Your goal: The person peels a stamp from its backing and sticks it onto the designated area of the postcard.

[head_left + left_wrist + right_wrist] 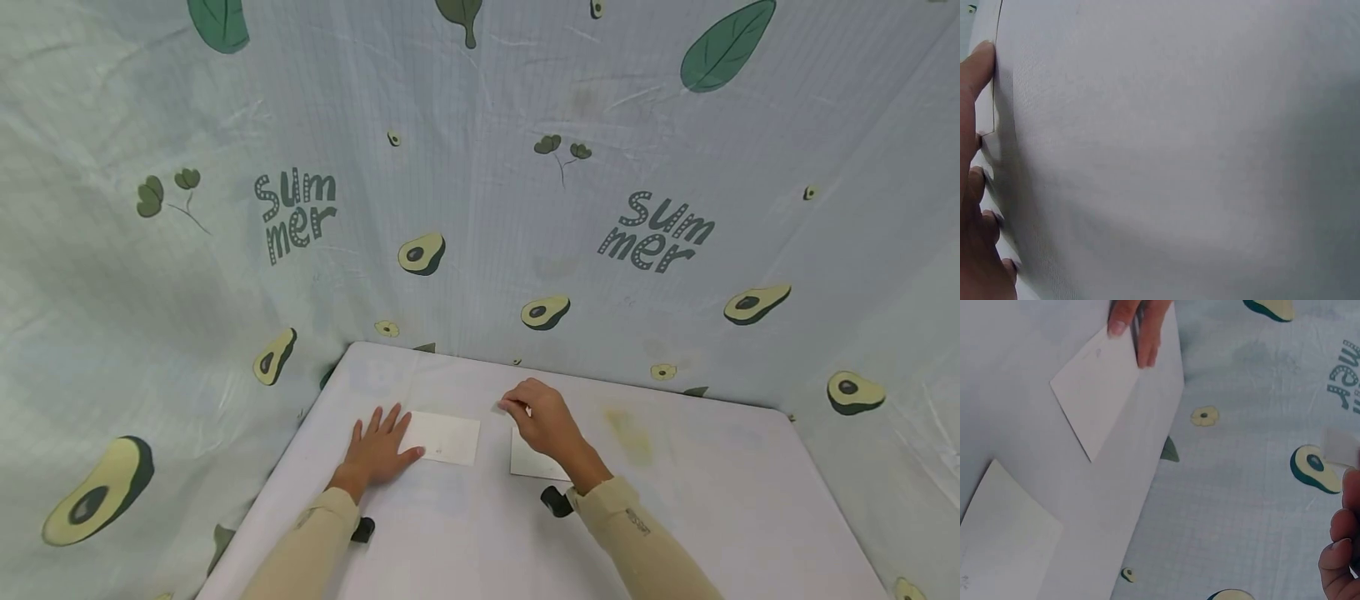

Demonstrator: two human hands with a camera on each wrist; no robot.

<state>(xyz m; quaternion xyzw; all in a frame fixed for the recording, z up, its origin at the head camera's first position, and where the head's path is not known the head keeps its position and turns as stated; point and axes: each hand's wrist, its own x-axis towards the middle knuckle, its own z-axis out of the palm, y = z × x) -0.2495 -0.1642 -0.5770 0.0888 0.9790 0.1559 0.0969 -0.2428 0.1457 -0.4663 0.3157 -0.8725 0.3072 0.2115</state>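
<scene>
My left hand (377, 450) lies with spread fingers at the left end of a white rectangular card (450, 438), its thumb on the card's near edge. Between thumb and fingers, my right hand (546, 421) pinches a small, thin, whitish translucent piece (1340, 447) that looks like a bit of tape or film. It is raised over the table near a second white card (531, 463), which the hand and wrist partly cover in the head view. Faint small marks show on both cards in the right wrist view.
The white table (450, 533) has a yellowish stain (630, 433) to the right of the right hand. A pale curtain (480, 200) printed with avocados and leaves hangs behind and beside the table. Black wrist devices (557, 502) sit under both sleeves.
</scene>
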